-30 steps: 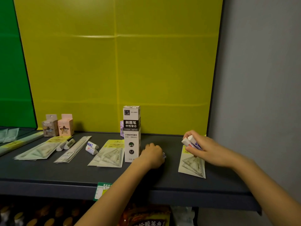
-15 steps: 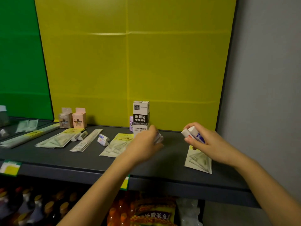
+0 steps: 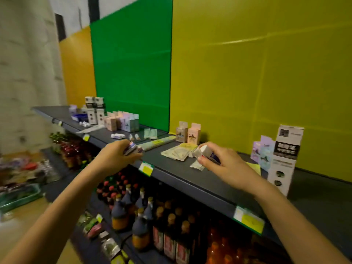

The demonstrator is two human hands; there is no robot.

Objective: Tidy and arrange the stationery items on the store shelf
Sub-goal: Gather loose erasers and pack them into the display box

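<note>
My left hand hovers over the front edge of the dark shelf, closed on small white erasers that poke out past the fingers. My right hand is above the shelf's middle, gripping two white erasers with blue wrappers. Flat clear packets with yellow labels lie between and behind the hands. A tall black-and-white refill box stands at the right, with pale card packs beside it.
Two small pink boxes stand against the yellow backboard. Farther left are more boxes, loose erasers, two tall refill boxes and a blue tray. Bottles fill the lower shelf. Price tags hang on the shelf edge.
The view has swung to the left along the shelf. Both hands have moved left with their erasers, away from the tall refill box, and the left hand now holds erasers it picked up.
</note>
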